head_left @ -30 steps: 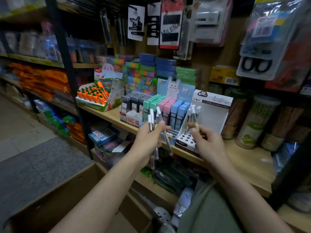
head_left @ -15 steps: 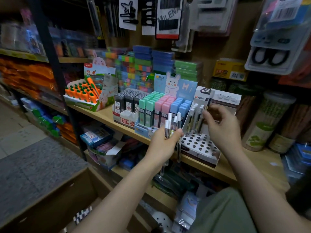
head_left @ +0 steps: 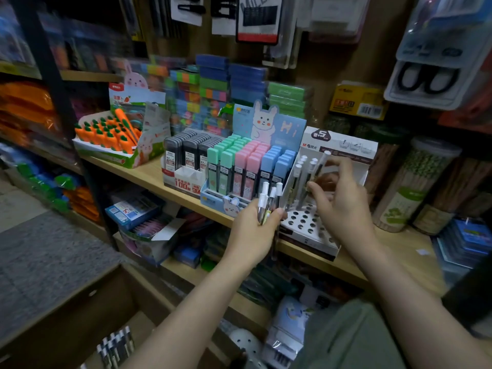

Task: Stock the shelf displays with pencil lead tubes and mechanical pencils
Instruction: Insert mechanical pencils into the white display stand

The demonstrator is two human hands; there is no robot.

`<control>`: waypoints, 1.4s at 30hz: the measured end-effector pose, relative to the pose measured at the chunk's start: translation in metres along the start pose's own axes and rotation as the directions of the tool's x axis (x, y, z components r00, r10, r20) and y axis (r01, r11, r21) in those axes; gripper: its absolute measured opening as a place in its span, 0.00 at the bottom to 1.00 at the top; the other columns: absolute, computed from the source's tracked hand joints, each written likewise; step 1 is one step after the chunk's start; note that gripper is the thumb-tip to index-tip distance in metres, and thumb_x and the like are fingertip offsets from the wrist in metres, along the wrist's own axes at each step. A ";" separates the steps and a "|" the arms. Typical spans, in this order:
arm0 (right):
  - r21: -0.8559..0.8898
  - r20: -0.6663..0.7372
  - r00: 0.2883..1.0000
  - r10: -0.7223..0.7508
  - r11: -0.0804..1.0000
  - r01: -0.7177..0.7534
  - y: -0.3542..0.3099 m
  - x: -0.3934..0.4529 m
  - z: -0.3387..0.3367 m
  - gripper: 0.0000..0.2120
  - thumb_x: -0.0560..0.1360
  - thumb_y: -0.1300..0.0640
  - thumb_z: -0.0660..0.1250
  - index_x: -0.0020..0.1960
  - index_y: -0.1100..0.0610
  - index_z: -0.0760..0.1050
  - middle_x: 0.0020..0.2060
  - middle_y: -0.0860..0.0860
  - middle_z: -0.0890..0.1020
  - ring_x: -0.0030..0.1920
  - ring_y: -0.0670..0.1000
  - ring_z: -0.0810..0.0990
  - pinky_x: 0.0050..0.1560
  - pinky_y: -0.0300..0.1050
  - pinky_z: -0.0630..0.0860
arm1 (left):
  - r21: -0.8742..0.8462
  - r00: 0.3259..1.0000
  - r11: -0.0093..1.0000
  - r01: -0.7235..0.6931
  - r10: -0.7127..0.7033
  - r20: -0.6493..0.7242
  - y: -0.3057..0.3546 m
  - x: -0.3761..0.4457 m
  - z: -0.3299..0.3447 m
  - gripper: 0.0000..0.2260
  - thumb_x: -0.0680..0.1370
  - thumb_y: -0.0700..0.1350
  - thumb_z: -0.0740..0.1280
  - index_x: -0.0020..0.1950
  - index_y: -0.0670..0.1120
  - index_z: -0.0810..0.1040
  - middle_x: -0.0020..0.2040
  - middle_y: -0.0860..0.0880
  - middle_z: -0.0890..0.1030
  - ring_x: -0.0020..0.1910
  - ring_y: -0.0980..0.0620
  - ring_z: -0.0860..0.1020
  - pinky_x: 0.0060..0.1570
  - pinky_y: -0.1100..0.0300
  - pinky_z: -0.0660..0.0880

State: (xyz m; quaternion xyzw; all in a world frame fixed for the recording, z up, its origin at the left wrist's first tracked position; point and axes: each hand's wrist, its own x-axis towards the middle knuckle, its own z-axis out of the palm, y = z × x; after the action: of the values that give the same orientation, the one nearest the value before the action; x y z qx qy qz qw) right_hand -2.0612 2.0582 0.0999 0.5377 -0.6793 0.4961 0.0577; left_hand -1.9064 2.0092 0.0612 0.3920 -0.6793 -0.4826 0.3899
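Our left hand (head_left: 253, 230) grips spare mechanical pencils (head_left: 269, 202); our right hand (head_left: 339, 198) pinches one pencil (head_left: 320, 165) over the holed stand (head_left: 306, 225), beside four standing pencils (head_left: 302, 179)

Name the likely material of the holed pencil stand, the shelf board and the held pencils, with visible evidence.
Pencil stand: printed cardboard, probably; folded flat panels, matte.
Shelf board: pale wood or wood-look laminate; faint grain.
Held pencils: plastic, seemingly; glossy white caps, partly clear barrels.

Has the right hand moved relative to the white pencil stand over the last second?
Yes. The right hand went from near the stand's front left corner up and back over the white pencil stand, and now pinches a mechanical pencil at the back rows.
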 end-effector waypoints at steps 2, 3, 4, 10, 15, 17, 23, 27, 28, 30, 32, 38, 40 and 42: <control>0.007 0.004 1.000 -0.017 1.000 0.017 -0.003 0.000 0.000 0.23 0.77 0.58 0.69 0.65 0.48 0.62 0.39 0.41 0.78 0.37 0.42 0.81 0.39 0.38 0.78 | -0.004 1.000 1.000 0.013 -0.013 -0.007 -0.001 0.000 -0.001 0.07 0.79 0.52 0.66 0.51 0.52 0.82 0.47 0.55 0.84 0.49 0.57 0.80 0.53 0.56 0.77; -0.003 0.007 1.000 -0.024 1.000 0.024 -0.004 0.000 0.000 0.25 0.77 0.59 0.69 0.67 0.47 0.61 0.39 0.42 0.78 0.38 0.44 0.81 0.40 0.43 0.79 | -0.009 1.000 1.000 0.017 -0.017 -0.008 -0.001 0.000 -0.001 0.07 0.79 0.52 0.66 0.50 0.52 0.82 0.47 0.56 0.84 0.49 0.58 0.80 0.52 0.58 0.76; -0.020 0.010 0.999 -0.032 0.999 0.032 -0.006 0.000 0.001 0.27 0.76 0.60 0.70 0.68 0.47 0.60 0.38 0.42 0.77 0.37 0.45 0.81 0.40 0.45 0.79 | -0.011 1.000 1.000 0.021 -0.021 -0.008 -0.001 0.000 -0.001 0.07 0.79 0.52 0.66 0.50 0.52 0.82 0.47 0.57 0.83 0.49 0.59 0.79 0.50 0.59 0.75; -0.083 0.033 0.997 -0.073 0.994 0.076 -0.010 0.000 0.006 0.33 0.75 0.62 0.70 0.70 0.40 0.58 0.35 0.46 0.78 0.35 0.48 0.80 0.38 0.48 0.79 | -0.012 0.999 0.999 0.043 -0.043 -0.013 0.001 -0.002 0.001 0.07 0.79 0.52 0.66 0.51 0.52 0.81 0.49 0.56 0.82 0.51 0.57 0.78 0.51 0.58 0.75; -0.142 -0.019 0.990 -0.139 0.981 0.135 -0.008 0.000 0.007 0.25 0.75 0.60 0.71 0.67 0.43 0.67 0.44 0.47 0.75 0.39 0.42 0.76 0.42 0.41 0.77 | -0.015 0.998 0.998 0.068 -0.068 -0.014 0.003 -0.002 0.001 0.07 0.79 0.52 0.65 0.50 0.52 0.81 0.48 0.55 0.83 0.50 0.55 0.79 0.52 0.55 0.76; -0.088 -0.072 0.988 -0.136 0.988 0.130 -0.008 0.003 0.006 0.20 0.75 0.56 0.71 0.64 0.45 0.71 0.46 0.48 0.74 0.40 0.40 0.76 0.42 0.36 0.75 | -0.018 0.997 0.997 0.071 -0.071 -0.016 0.003 -0.003 0.001 0.06 0.79 0.52 0.66 0.50 0.53 0.81 0.49 0.55 0.83 0.51 0.55 0.79 0.52 0.55 0.76; 0.042 -0.116 0.992 -0.045 0.998 0.051 -0.008 0.012 0.008 0.12 0.76 0.58 0.70 0.58 0.49 0.77 0.49 0.47 0.76 0.44 0.35 0.76 0.42 0.22 0.72 | -0.018 0.996 0.996 0.091 -0.091 -0.008 0.002 -0.003 0.001 0.07 0.79 0.52 0.65 0.51 0.52 0.81 0.49 0.55 0.82 0.51 0.55 0.79 0.52 0.56 0.76; 0.028 -0.036 0.999 -0.032 0.999 0.033 -0.005 0.011 0.005 0.13 0.75 0.59 0.71 0.57 0.45 0.78 0.49 0.46 0.75 0.46 0.39 0.78 0.42 0.24 0.74 | -0.031 0.994 0.994 0.107 -0.107 0.001 0.003 -0.003 0.000 0.07 0.79 0.52 0.66 0.51 0.52 0.81 0.50 0.55 0.83 0.52 0.54 0.79 0.54 0.54 0.76; 0.013 -0.038 0.999 -0.033 0.999 0.034 -0.003 0.009 0.004 0.13 0.75 0.59 0.71 0.57 0.46 0.78 0.49 0.46 0.75 0.46 0.40 0.78 0.44 0.27 0.75 | -0.034 0.994 0.994 0.105 -0.105 0.000 0.002 -0.002 0.000 0.07 0.79 0.52 0.66 0.51 0.52 0.81 0.50 0.55 0.83 0.52 0.54 0.79 0.54 0.54 0.76; 0.010 -0.066 0.997 -0.026 1.000 0.027 -0.004 0.007 0.002 0.16 0.75 0.56 0.71 0.61 0.45 0.78 0.50 0.47 0.74 0.45 0.40 0.78 0.47 0.30 0.76 | -0.065 0.996 0.993 0.094 -0.094 -0.001 0.003 -0.003 0.000 0.07 0.79 0.52 0.66 0.51 0.52 0.82 0.46 0.57 0.83 0.48 0.55 0.79 0.49 0.56 0.76; 0.051 -0.128 0.991 -0.045 0.997 0.052 -0.007 0.004 -0.003 0.18 0.75 0.55 0.71 0.64 0.45 0.76 0.50 0.48 0.74 0.43 0.42 0.78 0.46 0.31 0.75 | -0.154 0.995 0.984 0.095 -0.090 0.038 0.004 -0.006 -0.002 0.09 0.79 0.51 0.66 0.51 0.49 0.83 0.32 0.59 0.78 0.34 0.58 0.74 0.35 0.61 0.72; 0.380 0.047 0.998 -0.051 0.924 0.029 -0.023 -0.016 -0.012 0.10 0.73 0.54 0.73 0.54 0.46 0.80 0.40 0.44 0.83 0.40 0.46 0.82 0.40 0.39 0.80 | -0.406 0.974 0.910 0.079 0.017 0.227 0.011 -0.016 -0.016 0.11 0.80 0.49 0.66 0.46 0.44 0.84 0.26 0.52 0.66 0.24 0.56 0.61 0.26 0.64 0.60; 0.441 0.146 0.988 -0.058 0.898 -0.013 -0.027 -0.020 -0.010 0.14 0.71 0.57 0.75 0.56 0.50 0.80 0.41 0.45 0.84 0.41 0.46 0.83 0.41 0.37 0.79 | -0.380 0.966 0.923 0.058 0.044 0.255 0.015 -0.019 -0.017 0.09 0.81 0.46 0.65 0.47 0.43 0.81 0.24 0.55 0.70 0.23 0.57 0.61 0.25 0.64 0.59; 0.478 0.197 0.978 -0.073 0.878 -0.031 -0.030 -0.020 -0.008 0.16 0.70 0.59 0.76 0.57 0.52 0.79 0.40 0.48 0.85 0.40 0.48 0.83 0.41 0.36 0.79 | -0.358 0.965 0.933 0.037 0.061 0.257 0.018 -0.020 -0.017 0.06 0.81 0.44 0.64 0.47 0.43 0.76 0.24 0.55 0.69 0.22 0.57 0.62 0.24 0.65 0.59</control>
State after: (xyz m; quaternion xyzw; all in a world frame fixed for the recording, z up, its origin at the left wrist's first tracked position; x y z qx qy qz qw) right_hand -2.0325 2.0794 0.1102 0.5917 -0.5321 0.5885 -0.1428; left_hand -1.8858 2.0257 0.0792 0.2421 -0.6276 -0.6441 0.3642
